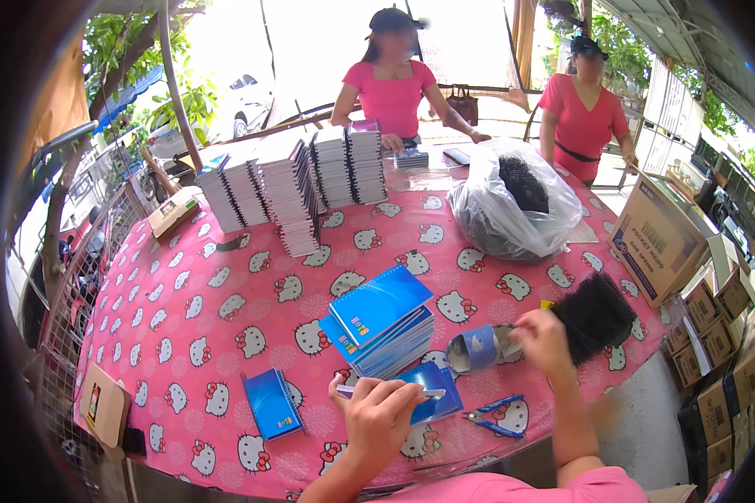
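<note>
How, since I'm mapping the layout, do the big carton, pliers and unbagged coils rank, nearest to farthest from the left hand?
1. Pliers: right of the left hand.
2. Unbagged coils: farther right and forward.
3. Big carton: beyond the coils, forward right.

From here, my feed shows bright daylight around a white car [254, 105] and leafy trees [193, 109], metal roofing [675, 42] at upper right, wire-mesh fencing [63, 318] at left, grey concrete floor [643, 423] beside the pink-covered table [172, 277].
</note>
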A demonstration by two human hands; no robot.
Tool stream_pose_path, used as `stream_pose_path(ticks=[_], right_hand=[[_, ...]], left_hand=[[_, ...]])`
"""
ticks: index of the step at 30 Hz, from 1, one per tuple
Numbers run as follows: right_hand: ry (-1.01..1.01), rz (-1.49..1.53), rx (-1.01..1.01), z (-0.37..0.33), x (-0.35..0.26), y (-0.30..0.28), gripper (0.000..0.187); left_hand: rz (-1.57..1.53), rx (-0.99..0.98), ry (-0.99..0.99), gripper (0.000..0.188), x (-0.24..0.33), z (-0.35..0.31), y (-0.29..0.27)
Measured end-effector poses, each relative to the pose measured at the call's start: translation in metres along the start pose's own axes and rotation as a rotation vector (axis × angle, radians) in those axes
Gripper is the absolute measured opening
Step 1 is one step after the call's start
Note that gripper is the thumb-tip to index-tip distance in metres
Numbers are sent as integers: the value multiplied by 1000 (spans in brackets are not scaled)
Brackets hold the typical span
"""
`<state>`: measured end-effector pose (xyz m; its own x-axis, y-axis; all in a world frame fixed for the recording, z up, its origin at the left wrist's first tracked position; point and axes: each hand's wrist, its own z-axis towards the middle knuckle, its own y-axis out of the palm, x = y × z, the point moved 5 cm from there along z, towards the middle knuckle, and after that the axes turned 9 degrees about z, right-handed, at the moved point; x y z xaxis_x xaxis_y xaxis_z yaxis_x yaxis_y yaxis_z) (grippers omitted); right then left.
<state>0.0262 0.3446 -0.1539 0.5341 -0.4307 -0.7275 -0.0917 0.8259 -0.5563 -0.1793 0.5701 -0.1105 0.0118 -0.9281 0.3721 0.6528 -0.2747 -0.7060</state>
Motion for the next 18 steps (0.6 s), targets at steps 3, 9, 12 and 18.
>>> stream_pose_path(ticks=[3,9,12,18], right_hand=[[270,-582,114,1,78,-37,31],[369,-576,-44,-5,124,-29,29],[344,-535,43,-2,117,-33,28],[-16,-452,129,-1,69,-29,25]], left_hand=[[-13,-13,-1,11,3,0,1],[-41,15,4,14,2,3,1],[-87,23,-4,16,-1,0,3],[-95,28,44,18,5,6,2]])
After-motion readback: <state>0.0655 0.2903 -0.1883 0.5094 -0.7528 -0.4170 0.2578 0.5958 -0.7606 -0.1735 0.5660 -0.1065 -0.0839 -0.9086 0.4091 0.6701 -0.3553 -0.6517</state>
